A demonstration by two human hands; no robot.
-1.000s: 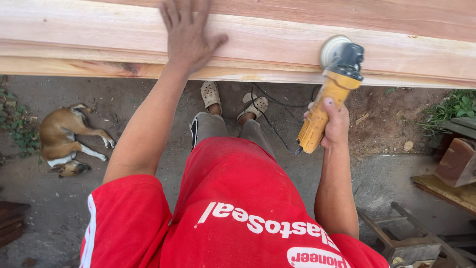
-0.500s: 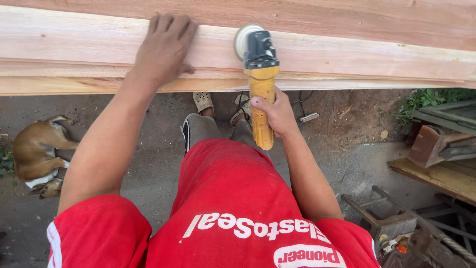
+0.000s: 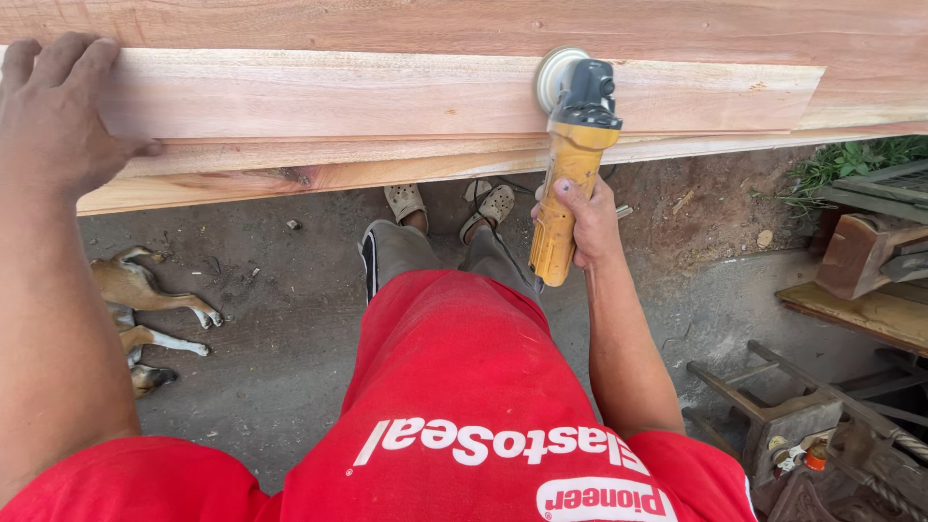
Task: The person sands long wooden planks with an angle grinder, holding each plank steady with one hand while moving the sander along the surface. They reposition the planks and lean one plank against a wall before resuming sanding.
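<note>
Pale wood is filling the far side of the scene: a long plank [image 3: 387,97] is lying across the view on top of other boards, its left end running out of the frame. The left hand [image 3: 53,116] is lying flat on the plank's near edge at the far left, fingers spread and gripping nothing; its fingertips are partly cut off by the frame. The right hand [image 3: 580,222] is wrapping tightly around the yellow handle of a sander [image 3: 570,164], whose round pad [image 3: 556,77] is pressing against the plank's face; most of the pad is hiding behind the tool's dark head. A red shirt [image 3: 464,406] is blocking much of the near ground. Beyond it, two sandals [image 3: 449,203] are showing under the boards. A dog [image 3: 145,309] is lying on the dirt at the left, its head hidden behind the forearm. Scrap timber [image 3: 870,280] and a metal frame [image 3: 773,406] are sitting at the right, hard to make out.
</note>
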